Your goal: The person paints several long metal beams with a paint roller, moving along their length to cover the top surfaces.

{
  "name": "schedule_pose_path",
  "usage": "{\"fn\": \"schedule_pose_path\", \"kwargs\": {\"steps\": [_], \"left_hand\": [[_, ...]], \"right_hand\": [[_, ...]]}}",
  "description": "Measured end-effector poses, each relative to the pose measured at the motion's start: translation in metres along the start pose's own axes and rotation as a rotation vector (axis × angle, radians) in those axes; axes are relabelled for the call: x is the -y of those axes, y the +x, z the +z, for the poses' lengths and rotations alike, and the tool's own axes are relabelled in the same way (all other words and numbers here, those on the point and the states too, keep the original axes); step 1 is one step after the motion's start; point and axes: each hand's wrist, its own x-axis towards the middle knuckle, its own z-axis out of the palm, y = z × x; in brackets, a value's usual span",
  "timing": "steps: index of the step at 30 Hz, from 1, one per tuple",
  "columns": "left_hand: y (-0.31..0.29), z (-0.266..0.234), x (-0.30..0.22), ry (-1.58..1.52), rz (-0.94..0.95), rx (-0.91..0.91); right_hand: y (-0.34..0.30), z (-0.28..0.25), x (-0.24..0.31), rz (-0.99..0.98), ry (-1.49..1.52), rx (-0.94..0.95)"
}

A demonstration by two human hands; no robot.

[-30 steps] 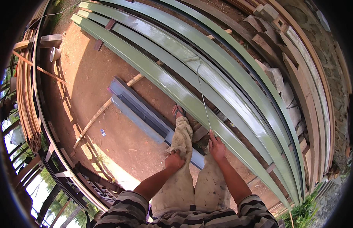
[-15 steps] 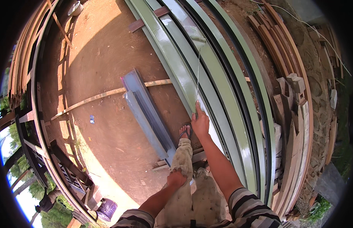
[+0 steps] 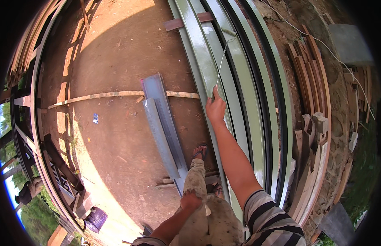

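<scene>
My right hand (image 3: 215, 108) is closed round the handle of a long-stemmed paint roller (image 3: 228, 32), its arm stretched forward. The roller's narrow head touches the top face of a pale green metal beam (image 3: 242, 67). Below it that face looks evenly green, while a lighter, glossy stretch lies beyond. Several such long beams lie side by side, with dark gaps between them. My left hand (image 3: 191, 201) is bunched at the knee of my stained trousers (image 3: 197, 176), gripping the cloth; its fingertips are hidden.
Two grey metal channels (image 3: 161, 135) lie on the dirt floor left of the beams. A thin wooden strip (image 3: 112, 94) crosses the ground. Reddish crosspieces (image 3: 174, 24) support the beams. Stacked timber (image 3: 307, 82) lies at the right, and a purple bucket (image 3: 96, 219) stands at lower left.
My right hand and the roller have gone forward along the green beam, the arm straightening. The whole view has shifted somewhat. My left hand stays at the knee.
</scene>
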Motion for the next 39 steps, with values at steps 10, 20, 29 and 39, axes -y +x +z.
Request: {"fn": "schedule_pose_path", "kwargs": {"steps": [10, 20, 29, 39], "left_hand": [[0.004, -0.004, -0.007, -0.061, 0.0, -0.001], [-0.007, 0.005, 0.024, -0.173, 0.065, -0.201], [-0.023, 0.047, 0.045, -0.495, 0.091, -0.214], [-0.091, 0.093, 0.179, -0.704, 0.052, -0.499]], "right_hand": [[0.086, 0.007, 0.03, -0.061, -0.076, 0.005], [0.114, -0.013, -0.027, -0.219, -0.157, -0.121], [-0.059, -0.073, -0.053, -0.068, -0.173, 0.001], [-0.255, -0.188, -0.138, -0.011, -0.073, 0.016]]}}
